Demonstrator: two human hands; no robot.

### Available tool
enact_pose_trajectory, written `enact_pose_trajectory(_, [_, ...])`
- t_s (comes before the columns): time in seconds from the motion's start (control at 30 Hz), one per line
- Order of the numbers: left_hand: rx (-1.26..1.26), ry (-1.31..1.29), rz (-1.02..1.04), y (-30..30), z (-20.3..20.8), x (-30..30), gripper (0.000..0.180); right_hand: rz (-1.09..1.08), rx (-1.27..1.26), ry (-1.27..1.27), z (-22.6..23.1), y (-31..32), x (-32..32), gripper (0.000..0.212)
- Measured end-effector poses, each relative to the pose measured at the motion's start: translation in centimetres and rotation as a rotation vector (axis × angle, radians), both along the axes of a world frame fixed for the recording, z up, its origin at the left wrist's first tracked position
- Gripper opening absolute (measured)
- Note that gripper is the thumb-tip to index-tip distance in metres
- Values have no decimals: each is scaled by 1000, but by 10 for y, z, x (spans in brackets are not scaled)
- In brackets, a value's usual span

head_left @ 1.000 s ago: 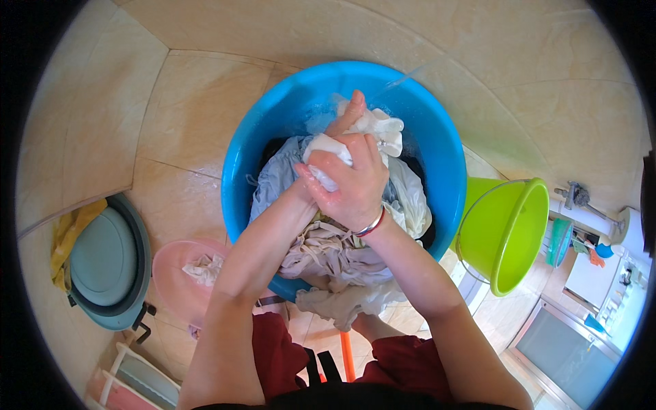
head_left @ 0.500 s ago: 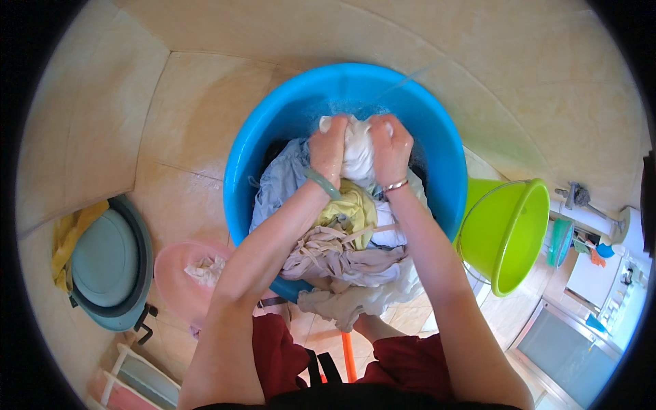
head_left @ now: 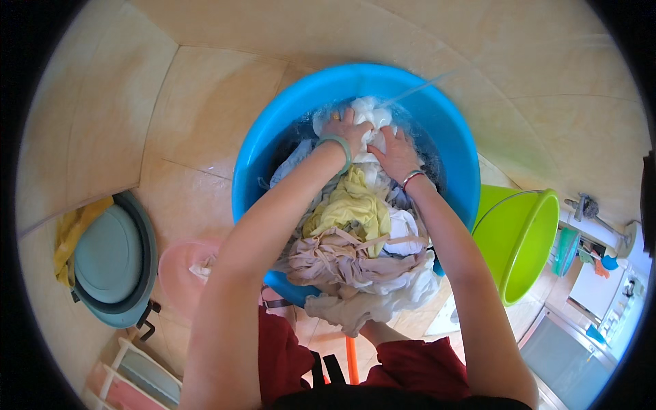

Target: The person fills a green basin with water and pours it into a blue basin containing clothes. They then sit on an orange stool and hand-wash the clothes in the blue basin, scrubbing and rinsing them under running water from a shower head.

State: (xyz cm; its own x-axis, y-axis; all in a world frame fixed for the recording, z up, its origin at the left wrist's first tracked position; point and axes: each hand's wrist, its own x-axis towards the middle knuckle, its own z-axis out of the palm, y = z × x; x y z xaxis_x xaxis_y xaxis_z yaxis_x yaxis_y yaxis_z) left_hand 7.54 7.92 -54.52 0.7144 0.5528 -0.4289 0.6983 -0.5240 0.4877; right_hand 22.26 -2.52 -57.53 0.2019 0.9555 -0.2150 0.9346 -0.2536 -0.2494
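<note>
A blue tub (head_left: pixel 458 164) holds water and a heap of wet laundry. At its far side both my hands lie on a wet white cloth (head_left: pixel 369 113), pressing it down in the water. My left hand (head_left: pixel 347 130), with a green bangle at the wrist, has its fingers spread over the cloth. Close beside it, my right hand (head_left: pixel 396 156) also rests with fingers apart, a bracelet on that wrist. Nearer me are a yellow garment (head_left: pixel 348 208), a pinkish-beige garment (head_left: pixel 328 256) and a whitish cloth (head_left: pixel 369 304) hanging over the near rim.
A thin water stream (head_left: pixel 424 85) runs into the tub from the upper right. On the right a lime-green bucket (head_left: pixel 502 239) lies tilted. To the left are a pink basin (head_left: pixel 178 273) and a grey-green folded basin (head_left: pixel 106 256) with a yellow cloth (head_left: pixel 65 249) beside it.
My hands have gone from gripping the bunched white cloth above the heap to lying spread on it, lower in the water. The view has shifted slightly.
</note>
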Motion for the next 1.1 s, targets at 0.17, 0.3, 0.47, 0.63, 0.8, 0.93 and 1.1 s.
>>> enact_pose_trajectory(0.17, [101, 45, -2, 2, -29, 15, 41, -75, -114, 98, 6, 19, -3, 49])
enact_pose_trajectory(0.3, [83, 100, 85, 4, -40, 27, 38, -163, -236, 91, -12, 36, 4, 37])
enact_pose_trajectory(0.47, [-47, -118, 162, 6, -35, 32, 33, -191, 71, 58, -37, 23, 32, 25])
enact_pose_trajectory(0.63, [-835, -987, 995, -7, 4, 10, 42, -213, 539, 422, 89, 16, -24, 24])
enact_pose_trajectory(0.8, [-2184, -1199, 466, -6, 26, -7, 43, 103, 690, 431, 157, -11, -76, 26])
enact_pose_trajectory(0.93, [-1989, -1133, 742, -29, 75, -2, 49, 289, 670, 276, 163, -32, -110, 30])
enact_pose_trajectory(1.1, [-2200, -1120, 561, -36, 80, 1, 53, 114, 704, 103, 166, -23, -129, 39])
